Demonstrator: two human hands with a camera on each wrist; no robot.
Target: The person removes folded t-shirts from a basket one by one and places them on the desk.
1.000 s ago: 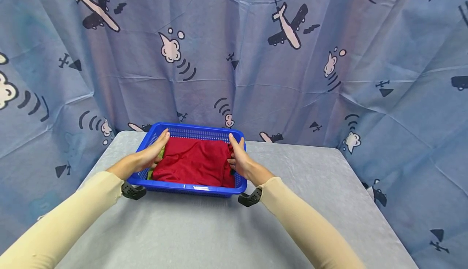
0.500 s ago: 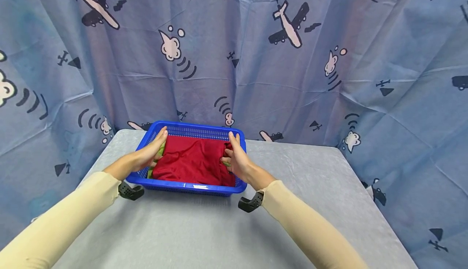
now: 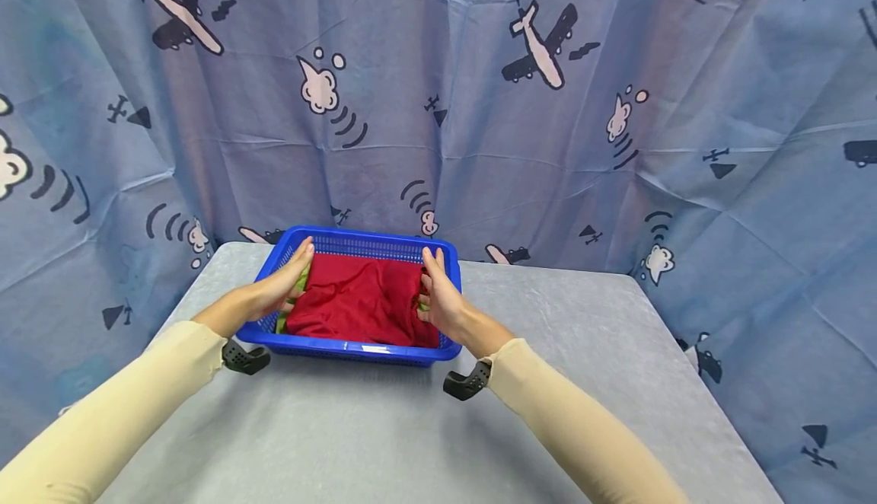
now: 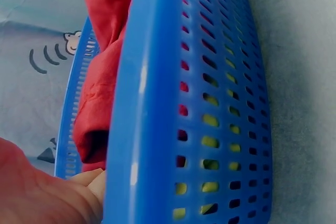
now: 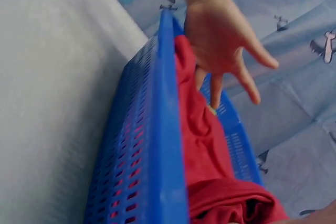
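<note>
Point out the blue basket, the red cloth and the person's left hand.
Blue basket (image 3: 315, 344): head view, on its near rim.
Red cloth (image 3: 363, 298): head view, on the middle of its top surface.
Left hand (image 5: 219, 40): right wrist view, on the palm.

Plain cream sleeves (image 3: 123, 413) and black, hole-punched wrist straps (image 3: 237, 356)

Btwn L hand (image 3: 279, 283) and R hand (image 3: 447, 298), room opens from above onto red cloth (image 3: 363, 298); hands take up opp. ends of blue basket (image 3: 311, 346), whose walls bar low entry, w/ patterned curtain (image 3: 438, 108) hemming in the rear; grey tabletop (image 3: 575, 321) offers passage at R
</note>
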